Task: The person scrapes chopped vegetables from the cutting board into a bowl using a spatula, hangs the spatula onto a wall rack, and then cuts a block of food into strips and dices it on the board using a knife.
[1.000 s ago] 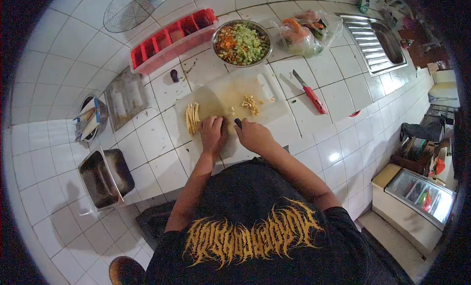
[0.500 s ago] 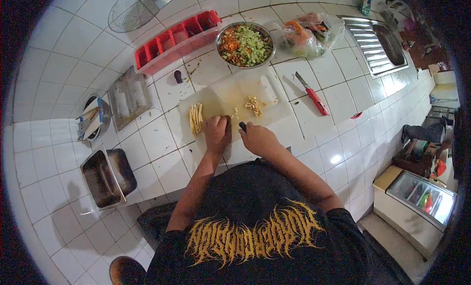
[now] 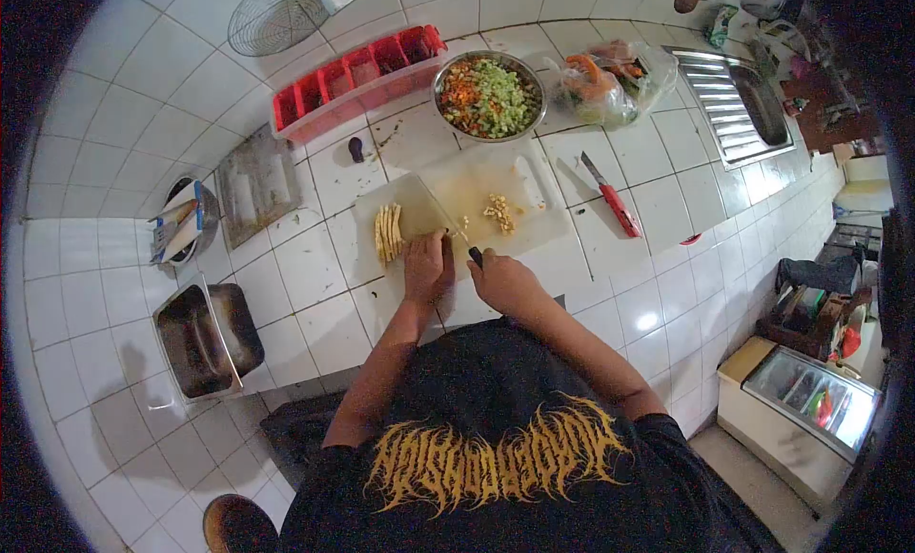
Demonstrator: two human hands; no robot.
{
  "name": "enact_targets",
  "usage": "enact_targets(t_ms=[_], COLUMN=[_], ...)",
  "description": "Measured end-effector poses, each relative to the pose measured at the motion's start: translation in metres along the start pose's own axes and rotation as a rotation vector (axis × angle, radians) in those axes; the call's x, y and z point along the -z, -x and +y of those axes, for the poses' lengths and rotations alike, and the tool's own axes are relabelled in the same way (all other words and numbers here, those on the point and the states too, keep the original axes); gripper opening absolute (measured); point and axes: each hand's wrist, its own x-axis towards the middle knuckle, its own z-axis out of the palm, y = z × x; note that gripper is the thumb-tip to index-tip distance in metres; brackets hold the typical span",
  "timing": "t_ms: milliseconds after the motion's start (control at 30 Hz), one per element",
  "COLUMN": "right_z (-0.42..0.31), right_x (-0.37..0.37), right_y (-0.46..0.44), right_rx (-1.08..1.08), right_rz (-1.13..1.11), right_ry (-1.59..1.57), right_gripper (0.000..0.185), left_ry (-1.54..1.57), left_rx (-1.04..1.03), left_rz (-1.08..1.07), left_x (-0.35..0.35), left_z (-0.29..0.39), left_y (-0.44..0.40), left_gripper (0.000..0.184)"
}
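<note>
My right hand [image 3: 510, 284] is wrapped round the black handle of a knife [image 3: 458, 231], whose thin blade points up and left over the translucent cutting board [image 3: 453, 177]. Close to the blade, my left hand [image 3: 429, 270] presses down on the board with its fingers together. Whatever lies under those fingertips is mostly hidden. Several pale yellowish vegetable strips [image 3: 387, 234] lie side by side to the left of my left hand. A small heap of diced pale pieces [image 3: 498, 213] sits right of the blade, with a few loose bits nearer to it.
Behind the board stands a steel bowl [image 3: 544, 105] of chopped vegetables. A red-compartment container [image 3: 357, 72] and a plastic bag of vegetables [image 3: 620, 81] flank it. A red-handled knife [image 3: 618, 205] lies at right. Sinks [image 3: 758, 105] and a metal pan [image 3: 210, 339] are at the sides.
The whole view has shifted slightly. The knife blade now shows beside my left fingers, where it was hard to make out. Both hands stay close together on the board.
</note>
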Motion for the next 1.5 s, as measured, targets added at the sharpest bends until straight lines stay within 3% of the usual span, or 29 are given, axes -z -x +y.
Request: enact_targets(t_ms=[367, 433, 500, 567, 700, 833, 967, 1000, 1100, 1333, 1433, 1500], right_z=[-0.008, -0.006, -0.003, 0.002, -0.014, -0.006, 0.006, 0.004, 0.004, 0.034, 0.037, 0.041], right_x=[0.013, 0.004, -0.009, -0.014, 0.016, -0.003, -0.024, -0.021, -0.012, 0.001, 0.004, 0.000], right_y=[0.006, 0.002, -0.010, -0.017, 0.004, 0.001, -0.018, -0.018, -0.012, -0.005, -0.002, 0.003], right_rx=[-0.010, 0.116, 0.062, 0.017, -0.001, -0.035, -0.013, -0.005, -0.035, -0.129, -0.214, -0.150], right_rz=[-0.032, -0.013, 0.020, 0.049, -0.040, -0.045, 0.041, 0.039, 0.059, 0.214, 0.209, 0.224], right_ry=[0.075, 0.039, 0.011, -0.017, 0.030, 0.021, -0.080, -0.081, -0.090, -0.117, -0.080, -0.071], right_gripper=[0.045, 0.046, 0.046, 0.046, 0.049, 0.048, 0.047, 0.047, 0.048, 0.044, 0.044, 0.043], left_ry=[0.064, 0.085, 0.104, 0.112, 0.083, 0.091, 0.086, 0.133, -0.004, 0.092, 0.123, 0.123], left_rx=[-0.027, -0.068, -0.112, -0.028, -0.037, -0.033, -0.086, 0.001, -0.022, -0.141, -0.164, -0.133], left_rz=[0.009, 0.021, 0.038, -0.046, -0.013, -0.029, 0.004, -0.037, -0.033, -0.063, -0.031, -0.029], left_x=[0.003, -0.005, -0.007, 0.000, 0.012, 0.004, -0.003, -0.003, -0.002, -0.032, -0.012, -0.002], left_z=[0.006, -0.006, -0.009, -0.005, 0.012, 0.001, -0.009, -0.006, 0.006, 0.041, 0.059, 0.053], left_y=[-0.005, -0.002, -0.003, -0.005, -0.008, -0.005, -0.002, -0.006, -0.016, -0.051, -0.055, -0.047], left_gripper=[0.025, 0.021, 0.019, 0.018, 0.018, 0.019, 0.021, 0.022, 0.023, 0.019, 0.017, 0.016])
